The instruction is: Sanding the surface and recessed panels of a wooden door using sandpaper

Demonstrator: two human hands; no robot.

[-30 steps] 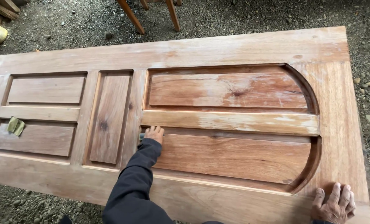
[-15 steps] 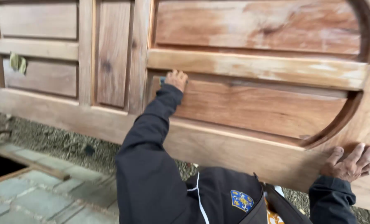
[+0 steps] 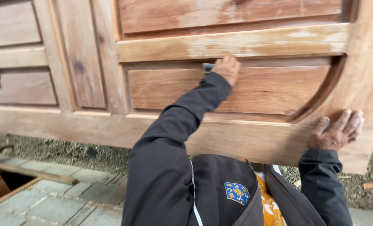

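— Head view: what is your left hand (image 3: 227, 68) doing?
— It presses a small grey sanding pad (image 3: 208, 67) into the groove above the lower panel of the wooden door (image 3: 82, 62), fingers curled over it.
— And your right hand (image 3: 336, 129)?
— Spread flat on the door's bottom rail, likely steadying it over the gravel (image 3: 48, 146).

An outdoor carpentry yard: an unfinished panelled wooden door (image 3: 90, 62) lies over gravel ground (image 3: 48, 148), lumber scraps (image 3: 31, 173) at lower left.
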